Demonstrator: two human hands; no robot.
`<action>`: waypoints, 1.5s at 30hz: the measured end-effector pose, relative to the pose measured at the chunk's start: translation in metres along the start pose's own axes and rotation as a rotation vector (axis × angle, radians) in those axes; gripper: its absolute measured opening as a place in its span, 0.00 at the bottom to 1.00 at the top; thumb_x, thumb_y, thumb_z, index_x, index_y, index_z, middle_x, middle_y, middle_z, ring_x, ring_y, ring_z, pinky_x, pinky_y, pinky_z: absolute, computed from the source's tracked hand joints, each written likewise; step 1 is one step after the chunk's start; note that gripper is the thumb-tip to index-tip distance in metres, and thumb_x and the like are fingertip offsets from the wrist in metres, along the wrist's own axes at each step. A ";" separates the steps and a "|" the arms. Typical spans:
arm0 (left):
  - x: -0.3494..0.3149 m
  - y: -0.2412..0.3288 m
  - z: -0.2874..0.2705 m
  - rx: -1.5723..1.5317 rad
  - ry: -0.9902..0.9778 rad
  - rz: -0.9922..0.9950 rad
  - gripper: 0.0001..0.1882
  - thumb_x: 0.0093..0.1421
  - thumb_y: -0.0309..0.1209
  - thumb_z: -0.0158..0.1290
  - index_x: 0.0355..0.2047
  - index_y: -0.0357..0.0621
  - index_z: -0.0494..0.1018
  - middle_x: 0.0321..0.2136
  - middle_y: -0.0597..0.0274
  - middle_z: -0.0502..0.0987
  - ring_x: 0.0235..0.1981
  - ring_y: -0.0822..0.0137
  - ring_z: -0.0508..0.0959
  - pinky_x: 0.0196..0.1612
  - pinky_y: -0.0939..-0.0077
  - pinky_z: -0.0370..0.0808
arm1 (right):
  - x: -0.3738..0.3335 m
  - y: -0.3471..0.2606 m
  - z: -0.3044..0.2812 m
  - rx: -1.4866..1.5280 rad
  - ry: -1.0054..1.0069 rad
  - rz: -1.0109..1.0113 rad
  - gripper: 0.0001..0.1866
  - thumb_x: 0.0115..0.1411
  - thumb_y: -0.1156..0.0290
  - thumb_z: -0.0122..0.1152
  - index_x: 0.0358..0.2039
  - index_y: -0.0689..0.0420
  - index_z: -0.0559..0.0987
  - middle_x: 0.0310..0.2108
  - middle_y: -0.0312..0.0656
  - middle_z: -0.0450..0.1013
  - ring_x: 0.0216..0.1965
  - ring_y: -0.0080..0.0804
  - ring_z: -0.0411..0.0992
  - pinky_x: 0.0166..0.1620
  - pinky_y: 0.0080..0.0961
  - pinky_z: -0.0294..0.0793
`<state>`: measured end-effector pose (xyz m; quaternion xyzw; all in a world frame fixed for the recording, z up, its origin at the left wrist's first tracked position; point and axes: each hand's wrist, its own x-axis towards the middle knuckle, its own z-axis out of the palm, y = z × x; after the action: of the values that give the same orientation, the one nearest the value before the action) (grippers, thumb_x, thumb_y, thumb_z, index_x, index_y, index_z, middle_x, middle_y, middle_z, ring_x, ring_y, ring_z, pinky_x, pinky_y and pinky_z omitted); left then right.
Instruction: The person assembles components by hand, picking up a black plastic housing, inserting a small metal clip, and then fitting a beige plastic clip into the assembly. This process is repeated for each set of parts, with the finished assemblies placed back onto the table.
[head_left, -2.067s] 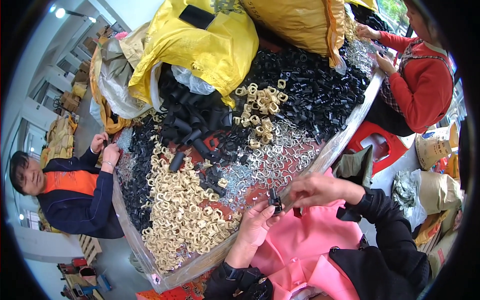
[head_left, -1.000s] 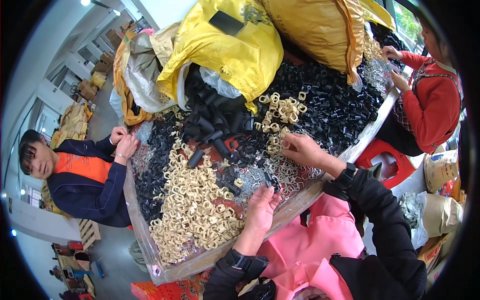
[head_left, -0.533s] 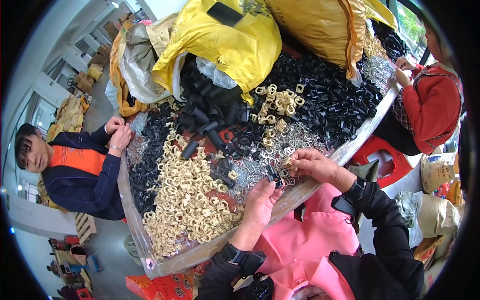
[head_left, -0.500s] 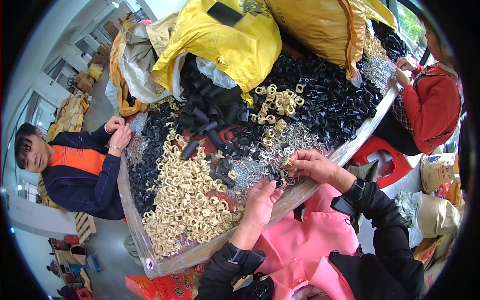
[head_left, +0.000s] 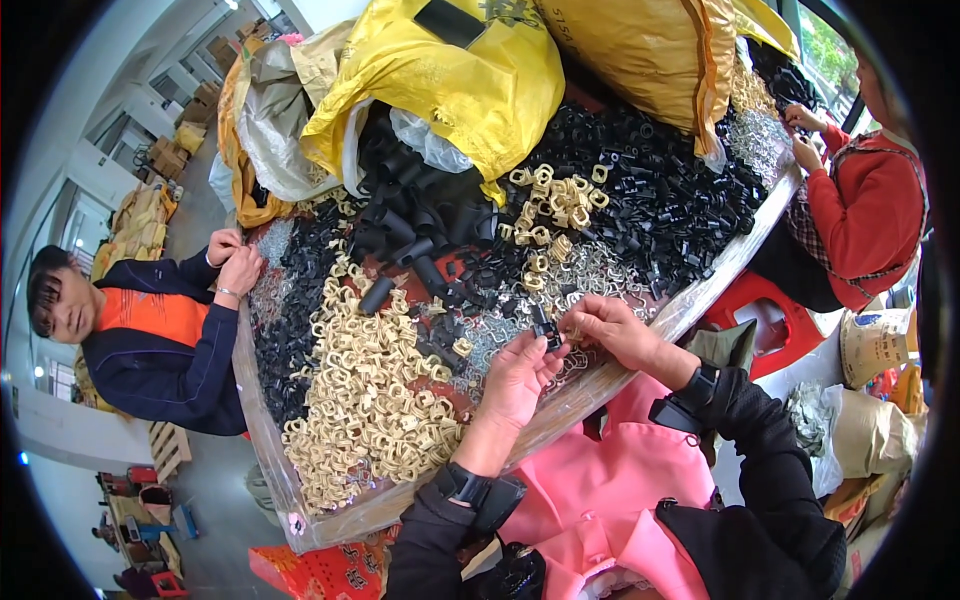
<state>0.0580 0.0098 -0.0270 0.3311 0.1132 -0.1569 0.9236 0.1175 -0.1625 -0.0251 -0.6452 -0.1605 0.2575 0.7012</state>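
Note:
Near the table's front edge, my left hand pinches a small black plastic part between thumb and fingers, tilted up. Close on its right, my right hand has its fingertips closed on a small gold-coloured ring-like piece, mostly hidden by the fingers. The two sets of fingertips nearly meet; whether the pieces touch, I cannot tell. Just beyond my hands lie bent silver metal wire pieces. To the left spreads a large heap of gold-coloured ring-like pieces, with a smaller gold-coloured pile farther back.
Black plastic parts and black tubes cover much of the wood-edged table. A yellow sack and an orange-yellow sack stand behind. Co-workers sit left and right, hands on small parts. A red stool stands right.
My right hand has shifted slightly left, bringing the gold-coloured piece closer to the black part. My left hand has moved a little up and left, still holding the part.

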 end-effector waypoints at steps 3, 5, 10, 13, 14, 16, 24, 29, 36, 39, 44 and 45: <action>-0.002 -0.001 0.001 0.012 0.002 -0.011 0.10 0.54 0.28 0.49 0.37 0.40 0.68 0.34 0.57 0.73 0.36 0.63 0.74 0.39 0.76 0.72 | -0.002 -0.003 0.003 0.110 0.063 0.021 0.10 0.59 0.67 0.45 0.31 0.61 0.68 0.28 0.36 0.68 0.29 0.19 0.66 0.34 0.16 0.68; -0.004 -0.003 0.003 0.036 0.005 -0.017 0.10 0.53 0.27 0.50 0.37 0.40 0.69 0.34 0.58 0.73 0.37 0.66 0.73 0.40 0.77 0.71 | -0.001 -0.001 0.004 0.066 0.083 0.013 0.09 0.59 0.67 0.46 0.28 0.60 0.67 0.24 0.35 0.67 0.24 0.18 0.65 0.28 0.15 0.67; -0.008 -0.006 0.010 0.270 -0.002 0.068 0.11 0.53 0.26 0.50 0.38 0.40 0.69 0.35 0.60 0.73 0.37 0.70 0.72 0.41 0.79 0.69 | -0.004 -0.013 0.009 0.026 0.113 0.051 0.09 0.58 0.68 0.47 0.24 0.58 0.65 0.17 0.33 0.66 0.13 0.15 0.62 0.16 0.11 0.61; -0.007 -0.006 0.012 0.185 -0.118 0.114 0.12 0.52 0.25 0.50 0.39 0.40 0.69 0.35 0.62 0.73 0.37 0.74 0.71 0.42 0.80 0.68 | -0.002 -0.013 0.015 0.028 0.149 0.035 0.08 0.58 0.69 0.48 0.24 0.58 0.64 0.16 0.33 0.65 0.11 0.16 0.61 0.14 0.12 0.59; -0.008 -0.006 0.014 0.187 -0.119 0.116 0.12 0.52 0.25 0.50 0.39 0.40 0.69 0.35 0.62 0.73 0.37 0.74 0.71 0.42 0.80 0.68 | -0.002 -0.012 0.016 0.029 0.166 0.028 0.08 0.58 0.69 0.48 0.24 0.58 0.64 0.15 0.33 0.65 0.10 0.16 0.61 0.13 0.12 0.58; -0.009 -0.006 0.020 0.190 -0.122 0.132 0.12 0.52 0.25 0.50 0.39 0.40 0.69 0.35 0.62 0.73 0.37 0.73 0.72 0.42 0.79 0.68 | -0.002 -0.012 0.018 0.033 0.156 0.054 0.07 0.58 0.69 0.48 0.26 0.58 0.64 0.16 0.33 0.65 0.11 0.16 0.61 0.14 0.12 0.59; -0.008 0.003 0.018 0.019 -0.130 0.103 0.11 0.53 0.26 0.50 0.37 0.40 0.69 0.34 0.60 0.73 0.36 0.69 0.73 0.42 0.76 0.70 | -0.013 -0.016 0.021 0.241 0.084 -0.016 0.05 0.57 0.72 0.49 0.30 0.59 0.67 0.22 0.33 0.67 0.18 0.18 0.66 0.21 0.14 0.65; -0.007 -0.001 0.011 -0.066 -0.095 0.023 0.10 0.53 0.27 0.49 0.37 0.40 0.69 0.33 0.59 0.74 0.36 0.67 0.74 0.40 0.76 0.72 | -0.018 -0.008 0.017 -0.087 0.082 -0.274 0.06 0.57 0.72 0.48 0.33 0.60 0.68 0.24 0.33 0.68 0.22 0.21 0.69 0.26 0.17 0.69; -0.014 -0.002 0.010 0.084 0.024 0.036 0.10 0.53 0.26 0.49 0.37 0.39 0.69 0.32 0.59 0.74 0.32 0.67 0.75 0.37 0.79 0.73 | -0.024 -0.025 0.004 -0.444 0.049 -0.226 0.06 0.58 0.70 0.46 0.31 0.59 0.68 0.21 0.35 0.67 0.21 0.21 0.67 0.25 0.18 0.67; -0.020 0.000 0.017 0.127 0.023 0.022 0.11 0.53 0.26 0.50 0.37 0.39 0.69 0.32 0.61 0.74 0.31 0.69 0.75 0.35 0.81 0.73 | -0.028 -0.034 0.004 -0.288 0.009 -0.164 0.06 0.58 0.69 0.46 0.30 0.59 0.69 0.19 0.37 0.66 0.20 0.21 0.65 0.24 0.18 0.65; -0.027 -0.003 0.018 0.074 -0.029 -0.032 0.12 0.52 0.27 0.52 0.38 0.38 0.69 0.32 0.63 0.74 0.29 0.73 0.75 0.32 0.85 0.73 | -0.031 -0.040 0.014 -0.368 -0.124 -0.294 0.08 0.58 0.68 0.46 0.29 0.59 0.68 0.19 0.34 0.64 0.18 0.18 0.62 0.22 0.16 0.63; -0.028 -0.004 0.018 0.057 -0.037 -0.038 0.13 0.52 0.28 0.52 0.38 0.38 0.69 0.31 0.63 0.74 0.29 0.73 0.75 0.32 0.85 0.73 | -0.032 -0.040 0.015 -0.357 -0.128 -0.279 0.08 0.58 0.67 0.47 0.29 0.59 0.69 0.19 0.33 0.64 0.18 0.16 0.61 0.21 0.15 0.62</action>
<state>0.0327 0.0017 -0.0070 0.3523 0.0976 -0.1838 0.9125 0.0894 -0.1692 0.0197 -0.7130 -0.3353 0.1661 0.5930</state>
